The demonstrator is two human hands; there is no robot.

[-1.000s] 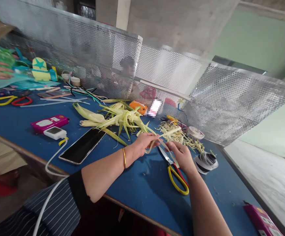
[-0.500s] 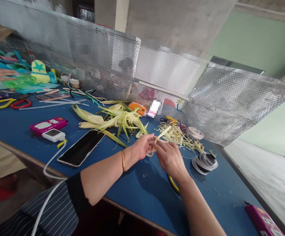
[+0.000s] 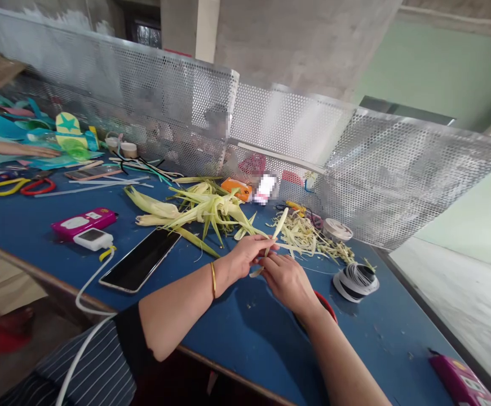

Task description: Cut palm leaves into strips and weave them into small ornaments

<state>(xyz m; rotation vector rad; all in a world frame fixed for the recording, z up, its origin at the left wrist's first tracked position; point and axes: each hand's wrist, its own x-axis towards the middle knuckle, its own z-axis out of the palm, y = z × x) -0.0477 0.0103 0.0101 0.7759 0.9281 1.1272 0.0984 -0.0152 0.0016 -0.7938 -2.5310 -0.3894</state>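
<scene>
My left hand (image 3: 248, 254) pinches a pale corn husk strip (image 3: 281, 221), whose end sticks up above the fingertips. Close against it, my right hand (image 3: 286, 280) has its fingers closed on the same strip, and a loop of husk hangs below them. The exact grip is partly hidden by the fingers. A pile of corn husks (image 3: 211, 210) lies just beyond my left hand. Thin husk shreds (image 3: 302, 234) are heaped past my right hand. Under my right wrist shows a red curved handle (image 3: 327, 306), mostly covered.
A spool of white cord (image 3: 355, 283) stands at right. On the left lie a black phone (image 3: 141, 260), a magenta box (image 3: 85, 223) with a white cable, and scissors (image 3: 39, 186). Another person's hand (image 3: 38, 150) rests at far left. A perforated metal screen (image 3: 287, 121) borders the table's back.
My hands have shifted slightly, and the husk strip now stands more upright. Red handle shows by my right wrist where yellow showed before. The other person's hand has moved right.
</scene>
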